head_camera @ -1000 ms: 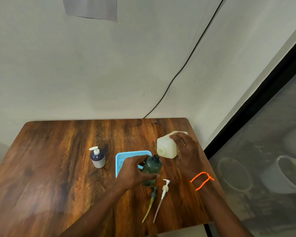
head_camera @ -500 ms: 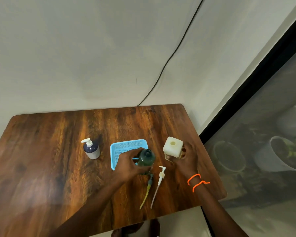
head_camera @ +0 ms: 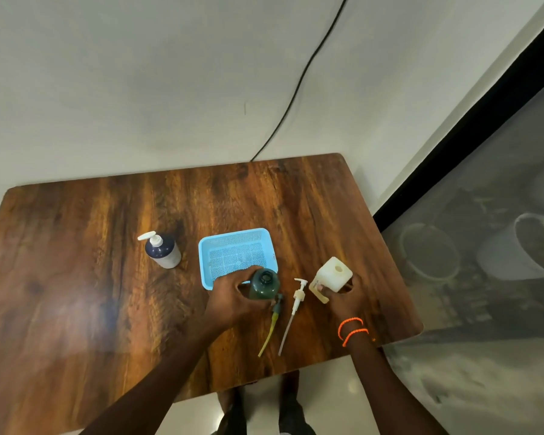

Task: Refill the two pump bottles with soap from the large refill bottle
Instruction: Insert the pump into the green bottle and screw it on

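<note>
My left hand [head_camera: 233, 298] grips the uncapped dark green plastic bottle [head_camera: 263, 284] near the desk's [head_camera: 76, 277] front edge; my right hand [head_camera: 343, 298] holds the open cream plastic refill jug [head_camera: 333, 274] upright toward the right edge. Both pumps seem out, yet the navy pump bottle [head_camera: 163, 250] wears one. Filling looks unfinished.

The left hand [head_camera: 233, 296] covers the near side of the green bottle [head_camera: 263, 284] and the near corner of the blue basket [head_camera: 236, 252]. The right hand [head_camera: 343, 296] hides the lower part of the refill bottle [head_camera: 333, 274]. The tabletop [head_camera: 76, 277] runs off the left edge. The soap level in either bottle cannot be told. Pots behind the glass at right are blurred.
</note>
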